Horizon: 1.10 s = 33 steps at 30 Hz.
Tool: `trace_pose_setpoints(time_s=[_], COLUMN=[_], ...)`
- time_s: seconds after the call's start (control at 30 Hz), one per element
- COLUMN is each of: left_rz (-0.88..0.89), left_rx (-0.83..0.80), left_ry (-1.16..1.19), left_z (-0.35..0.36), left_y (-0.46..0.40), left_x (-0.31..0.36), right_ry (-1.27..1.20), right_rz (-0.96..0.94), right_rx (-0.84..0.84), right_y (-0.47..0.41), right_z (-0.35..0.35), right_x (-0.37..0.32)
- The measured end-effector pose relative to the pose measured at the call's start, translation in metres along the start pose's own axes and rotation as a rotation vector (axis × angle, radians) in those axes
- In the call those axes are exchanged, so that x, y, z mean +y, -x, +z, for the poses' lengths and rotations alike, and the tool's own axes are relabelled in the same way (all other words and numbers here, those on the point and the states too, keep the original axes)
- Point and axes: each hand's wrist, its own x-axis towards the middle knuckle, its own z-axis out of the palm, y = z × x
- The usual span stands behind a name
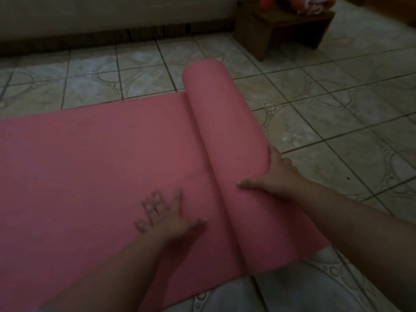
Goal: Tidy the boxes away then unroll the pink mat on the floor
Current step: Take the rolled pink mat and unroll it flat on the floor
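The pink mat (90, 158) lies partly unrolled on the tiled floor, its flat part stretching left. The still-rolled part (225, 122) runs from the upper middle down to the lower right. My right hand (276, 174) rests over the roll's right side, thumb on top and fingers wrapped behind it. My left hand (166, 212) presses flat on the unrolled mat just left of the roll, fingers spread. No boxes are in view.
Patterned floor tiles (337, 122) spread to the right of the roll. A dark wooden stool (283, 28) with pink and white items on top stands at the back right. A wall with a dark skirting (112, 37) runs along the back.
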Motion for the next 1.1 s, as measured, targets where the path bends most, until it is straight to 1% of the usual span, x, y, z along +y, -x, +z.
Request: trace_pose_setpoints(time_s=[0.1, 0.17, 0.27, 0.33, 0.4, 0.53, 0.7, 0.73, 0.8, 0.87, 0.93, 1.0, 1.1], left_rz=[-0.047, -0.06, -0.067, -0.065, -0.063, -0.062, -0.044, -0.047, -0.051, -0.049, -0.05, -0.05, -0.046], left_rx=[-0.026, -0.036, -0.041, -0.047, -0.074, -0.094, -0.12, -0.121, -0.125, -0.126, -0.129, -0.133, -0.123], left_ry=[0.007, -0.018, -0.048, -0.064, -0.073, -0.083, -0.081, -0.084, -0.086, -0.087, -0.088, -0.084, -0.077], left_z=[0.009, 0.009, 0.009, 0.008, 0.006, 0.0, -0.005, -0.005, -0.005, -0.005, -0.006, -0.006, -0.005], left_y=[-0.008, -0.007, -0.004, -0.004, -0.003, -0.001, 0.001, 0.001, 0.001, 0.0, -0.001, -0.001, -0.001], left_x=[0.011, 0.01, 0.011, 0.014, 0.016, 0.017, 0.02, 0.02, 0.021, 0.021, 0.02, 0.018, 0.018], right_ry=[0.072, 0.171, 0.387, 0.44, 0.389, 0.182, 0.026, 0.041, 0.218, 0.376, 0.369, 0.311, 0.308], right_rz=[-0.049, -0.085, -0.076, -0.057, -0.06, -0.109, -0.034, -0.007, 0.035, 0.009, -0.016, 0.005, 0.048], right_rx=[0.015, -0.01, -0.065, -0.073, -0.088, -0.123, -0.191, -0.193, -0.145, -0.069, -0.079, -0.107, -0.037], right_y=[0.005, 0.011, 0.022, 0.022, 0.017, -0.003, -0.021, -0.022, -0.024, -0.025, -0.02, -0.012, 0.002], right_z=[0.002, 0.006, 0.021, 0.027, 0.025, 0.001, -0.038, -0.043, -0.047, -0.043, -0.033, -0.016, 0.017], right_x=[-0.011, -0.021, -0.035, -0.041, -0.043, -0.027, 0.008, 0.012, 0.014, 0.006, -0.007, -0.019, -0.031])
